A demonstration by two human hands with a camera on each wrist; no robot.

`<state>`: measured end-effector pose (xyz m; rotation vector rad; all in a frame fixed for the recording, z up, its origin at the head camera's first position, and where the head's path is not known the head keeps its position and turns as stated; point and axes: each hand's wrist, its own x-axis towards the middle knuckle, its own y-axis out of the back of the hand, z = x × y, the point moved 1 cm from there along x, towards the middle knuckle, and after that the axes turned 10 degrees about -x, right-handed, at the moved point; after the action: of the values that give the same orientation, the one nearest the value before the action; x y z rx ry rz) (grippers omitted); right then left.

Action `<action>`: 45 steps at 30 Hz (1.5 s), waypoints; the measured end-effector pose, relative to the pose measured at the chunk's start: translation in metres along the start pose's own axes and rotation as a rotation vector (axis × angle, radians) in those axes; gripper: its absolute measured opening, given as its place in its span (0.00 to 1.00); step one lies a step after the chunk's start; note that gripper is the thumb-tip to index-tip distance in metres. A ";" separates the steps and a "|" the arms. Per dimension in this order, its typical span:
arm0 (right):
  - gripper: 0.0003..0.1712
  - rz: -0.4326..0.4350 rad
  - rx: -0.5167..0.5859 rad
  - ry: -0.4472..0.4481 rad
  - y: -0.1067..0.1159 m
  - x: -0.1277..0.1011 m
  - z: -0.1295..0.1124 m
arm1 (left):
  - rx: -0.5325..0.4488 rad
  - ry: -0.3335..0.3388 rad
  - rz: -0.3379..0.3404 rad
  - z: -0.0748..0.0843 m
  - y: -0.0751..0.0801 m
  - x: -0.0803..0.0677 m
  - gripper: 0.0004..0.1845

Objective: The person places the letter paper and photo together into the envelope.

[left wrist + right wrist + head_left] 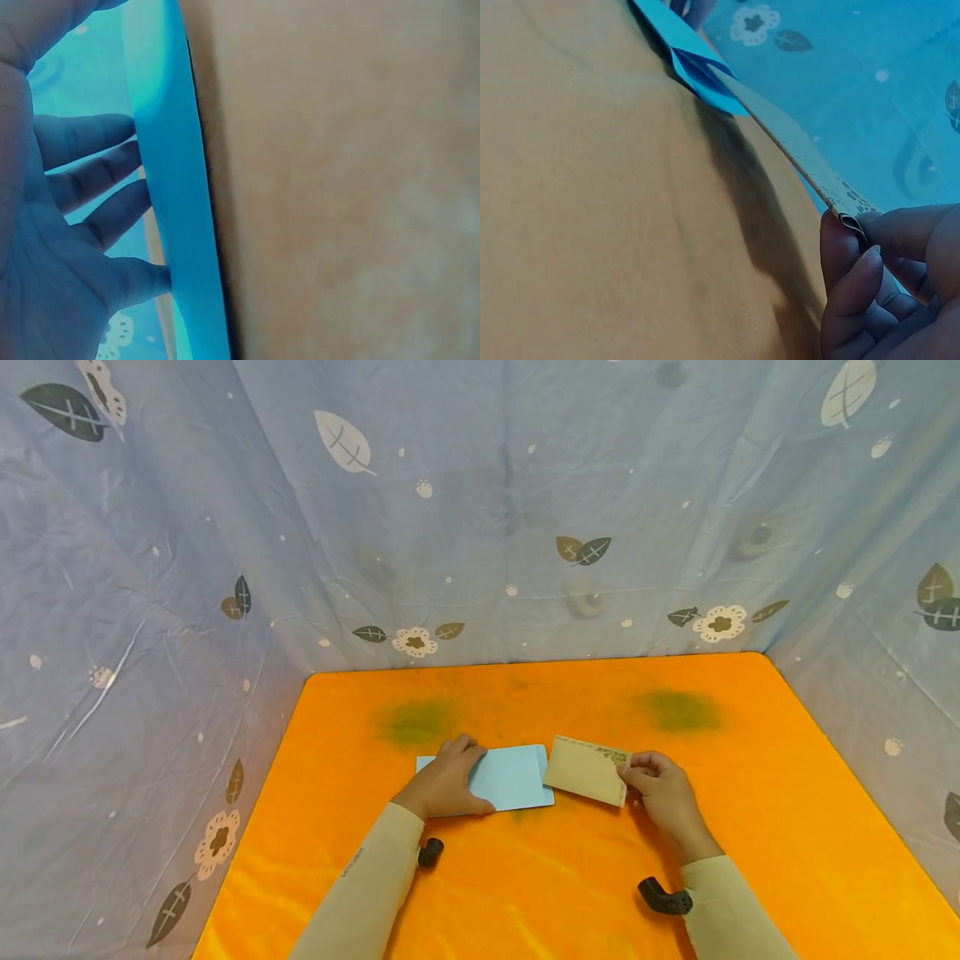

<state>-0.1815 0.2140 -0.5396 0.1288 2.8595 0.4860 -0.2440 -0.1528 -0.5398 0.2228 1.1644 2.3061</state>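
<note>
A light blue paper envelope (513, 777) lies lengthwise on the table. My left hand (445, 779) holds it across its width, thumb at the near edge and fingers over the far edge. In the left wrist view the fingertips touch the edge of the envelope (176, 165). The right wrist view shows its right end gaping. My right hand (663, 795) pinches a folded tan paper (588, 770) with a printed pattern by its right end. The far tip of this tan paper (787, 146) sits at the envelope's gaping mouth; how deep it reaches inside is hidden.
The table has an orange cover (540, 893) with two greenish patches towards the back. A pale blue curtain (487, 527) printed with leaves and flowers encloses the back and both sides. A black device (665, 897) is on the right wrist, another (431, 852) on the left.
</note>
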 end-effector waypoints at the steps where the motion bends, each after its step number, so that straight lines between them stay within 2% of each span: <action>1: 0.19 -0.003 0.004 0.003 -0.001 0.000 -0.001 | -0.001 0.000 0.000 0.000 0.000 0.000 0.53; 10: 0.18 -0.028 0.028 -0.009 -0.004 -0.001 -0.002 | 0.005 -0.002 0.002 -0.001 0.000 0.000 0.52; 25: 0.14 -0.136 0.030 -0.016 -0.008 0.000 0.003 | 0.005 -0.004 0.001 -0.001 -0.001 0.000 0.52; 45: 0.13 -0.173 0.009 -0.040 -0.018 0.006 -0.003 | -0.004 -0.006 0.004 0.000 0.000 0.000 0.53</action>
<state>-0.1887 0.1972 -0.5446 -0.1050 2.8014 0.4300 -0.2439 -0.1532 -0.5398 0.2307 1.1577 2.3096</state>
